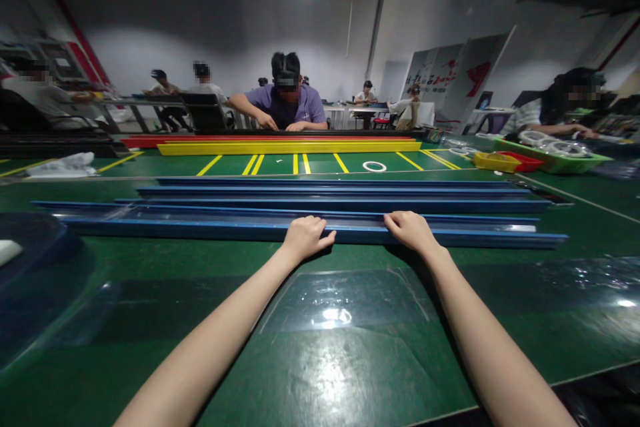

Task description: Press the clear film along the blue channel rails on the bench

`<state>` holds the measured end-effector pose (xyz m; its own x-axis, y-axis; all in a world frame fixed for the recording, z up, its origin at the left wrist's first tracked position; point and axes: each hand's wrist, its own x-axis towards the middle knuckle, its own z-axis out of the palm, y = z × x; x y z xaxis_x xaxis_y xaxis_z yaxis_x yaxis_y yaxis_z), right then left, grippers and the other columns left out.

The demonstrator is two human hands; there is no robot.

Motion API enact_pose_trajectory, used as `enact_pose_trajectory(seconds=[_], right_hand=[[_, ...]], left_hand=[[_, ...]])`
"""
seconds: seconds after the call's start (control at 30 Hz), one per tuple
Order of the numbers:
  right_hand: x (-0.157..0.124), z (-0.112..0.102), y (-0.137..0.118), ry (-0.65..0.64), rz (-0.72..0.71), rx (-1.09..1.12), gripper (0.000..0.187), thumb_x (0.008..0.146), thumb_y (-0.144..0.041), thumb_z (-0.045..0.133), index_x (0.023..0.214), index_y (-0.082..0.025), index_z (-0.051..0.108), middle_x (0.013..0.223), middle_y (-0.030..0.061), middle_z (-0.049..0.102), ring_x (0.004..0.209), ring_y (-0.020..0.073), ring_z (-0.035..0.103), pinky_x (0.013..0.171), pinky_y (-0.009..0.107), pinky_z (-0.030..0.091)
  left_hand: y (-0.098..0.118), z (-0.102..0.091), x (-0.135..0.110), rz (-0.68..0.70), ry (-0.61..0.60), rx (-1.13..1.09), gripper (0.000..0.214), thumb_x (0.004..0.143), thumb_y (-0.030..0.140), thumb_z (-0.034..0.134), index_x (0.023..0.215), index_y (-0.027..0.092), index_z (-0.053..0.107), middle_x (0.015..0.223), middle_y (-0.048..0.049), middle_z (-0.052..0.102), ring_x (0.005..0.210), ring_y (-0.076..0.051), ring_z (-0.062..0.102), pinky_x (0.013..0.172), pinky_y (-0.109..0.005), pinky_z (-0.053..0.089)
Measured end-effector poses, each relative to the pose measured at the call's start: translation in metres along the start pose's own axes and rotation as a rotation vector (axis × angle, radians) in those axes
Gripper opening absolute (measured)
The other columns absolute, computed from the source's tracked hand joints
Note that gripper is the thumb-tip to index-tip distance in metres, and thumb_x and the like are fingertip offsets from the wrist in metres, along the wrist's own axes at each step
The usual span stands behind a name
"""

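Several long blue channel rails (320, 203) lie side by side across the green table (165, 267). My left hand (306, 237) rests on the near edge of the nearest blue rail (200, 228), fingers curled over its lip. My right hand (411, 229) grips the same rail a little to the right, fingers hooked over the edge. A clear plastic sheet (340, 307) lies on the table between my forearms.
Yellow and red rails (290, 145) lie at the far side, where a person in a purple shirt (287, 107) works. A white tape ring (374, 166) sits mid-table. Green, yellow and red trays (505, 161) stand at the right. Other people sit around.
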<state>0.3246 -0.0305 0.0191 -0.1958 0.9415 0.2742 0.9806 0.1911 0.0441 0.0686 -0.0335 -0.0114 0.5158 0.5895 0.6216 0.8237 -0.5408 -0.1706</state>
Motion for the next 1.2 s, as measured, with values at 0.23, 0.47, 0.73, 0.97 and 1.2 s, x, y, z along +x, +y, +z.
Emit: enact_pose_trajectory(seconds=[0.23, 0.47, 0.73, 0.97, 1.2], right_hand=[[0.0002, -0.0009, -0.0003, -0.008, 0.008, 0.001, 0.046, 0.084, -0.037, 0.024, 0.066, -0.019, 0.062, 0.073, 0.0057, 0.066, 0.067, 0.0152, 0.058, 0.052, 0.023, 0.025], [0.0001, -0.0006, -0.0005, -0.007, 0.011, -0.004, 0.045, 0.084, -0.037, 0.024, 0.067, -0.019, 0.062, 0.073, 0.0057, 0.066, 0.067, 0.0152, 0.058, 0.052, 0.023, 0.025], [0.0003, -0.0006, -0.0006, -0.015, 0.013, -0.006, 0.045, 0.084, -0.037, 0.024, 0.066, -0.019, 0.061, 0.072, 0.0054, 0.066, 0.066, 0.0149, 0.057, 0.051, 0.023, 0.025], [0.0008, -0.0015, -0.0007, -0.029, 0.015, -0.018, 0.045, 0.085, -0.037, 0.024, 0.068, -0.019, 0.062, 0.073, 0.0058, 0.066, 0.067, 0.0149, 0.058, 0.052, 0.023, 0.026], [0.0010, -0.0029, -0.0016, -0.048, 0.023, -0.022, 0.046, 0.085, -0.037, 0.023, 0.071, -0.020, 0.063, 0.075, 0.0058, 0.066, 0.070, 0.0156, 0.058, 0.052, 0.023, 0.027]], left_hand=[[-0.0007, 0.0004, -0.0010, 0.015, 0.009, 0.003, 0.036, 0.082, 0.041, 0.039, 0.061, 0.016, 0.054, 0.059, -0.0036, 0.057, 0.059, -0.015, 0.052, 0.050, -0.025, 0.030], [-0.0003, -0.0006, -0.0024, 0.015, -0.014, 0.006, 0.036, 0.084, 0.041, 0.036, 0.065, 0.016, 0.054, 0.065, -0.0033, 0.057, 0.062, -0.014, 0.052, 0.052, -0.025, 0.032], [0.0021, -0.0011, -0.0022, -0.028, -0.037, -0.001, 0.035, 0.083, 0.042, 0.036, 0.072, 0.016, 0.057, 0.074, -0.0046, 0.058, 0.066, -0.015, 0.053, 0.055, -0.025, 0.034], [0.0059, -0.0037, 0.0006, -0.100, -0.069, 0.020, 0.036, 0.080, 0.044, 0.038, 0.072, 0.015, 0.057, 0.071, -0.0061, 0.058, 0.067, -0.018, 0.055, 0.056, -0.027, 0.037], [0.0079, -0.0055, 0.0019, -0.189, -0.115, 0.014, 0.043, 0.079, 0.049, 0.036, 0.070, 0.014, 0.059, 0.070, -0.0078, 0.059, 0.069, -0.020, 0.056, 0.056, -0.028, 0.038]])
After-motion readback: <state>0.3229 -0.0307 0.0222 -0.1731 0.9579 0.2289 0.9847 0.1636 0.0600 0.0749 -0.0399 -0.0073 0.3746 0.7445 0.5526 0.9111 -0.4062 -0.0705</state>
